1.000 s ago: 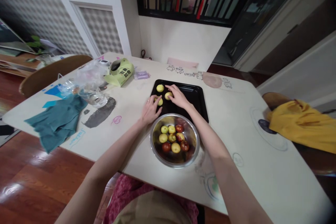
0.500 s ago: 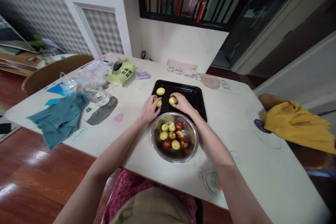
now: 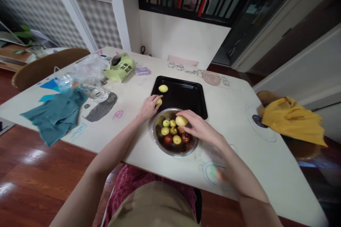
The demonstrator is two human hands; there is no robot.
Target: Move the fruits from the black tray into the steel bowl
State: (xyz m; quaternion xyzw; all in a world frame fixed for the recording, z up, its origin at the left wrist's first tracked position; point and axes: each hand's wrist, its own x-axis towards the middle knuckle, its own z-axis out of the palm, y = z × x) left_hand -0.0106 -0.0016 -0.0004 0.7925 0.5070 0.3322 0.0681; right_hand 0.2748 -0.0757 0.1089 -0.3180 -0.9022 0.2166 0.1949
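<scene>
My right hand (image 3: 195,125) grips a round yellow fruit (image 3: 181,120) over the far right part of a steel bowl (image 3: 154,136). Several smaller yellow-green fruits and dark red ones, among them a red fruit (image 3: 167,139), lie in the bowl. At the near left corner of a black baking tray (image 3: 183,94), my left hand (image 3: 150,108) has its fingers closed around another yellow fruit (image 3: 159,101), which is partly hidden. A lemon-like yellow fruit (image 3: 163,88) rests by itself farther back on the tray. The bowl stands just in front of the tray, covering its near edge.
A teal cloth (image 3: 57,113) hangs over the table's left edge, near a clear glass jug (image 3: 94,90). Behind these are a clear plastic bag (image 3: 92,67), a green carton (image 3: 121,68) and a purple packet (image 3: 142,71). Yellow fabric (image 3: 293,120) drapes a chair at right.
My right hand has lifted its yellow fruit off the tray and brought it toward me, over the bowl. My left hand stays at the tray's left corner with its fruit.
</scene>
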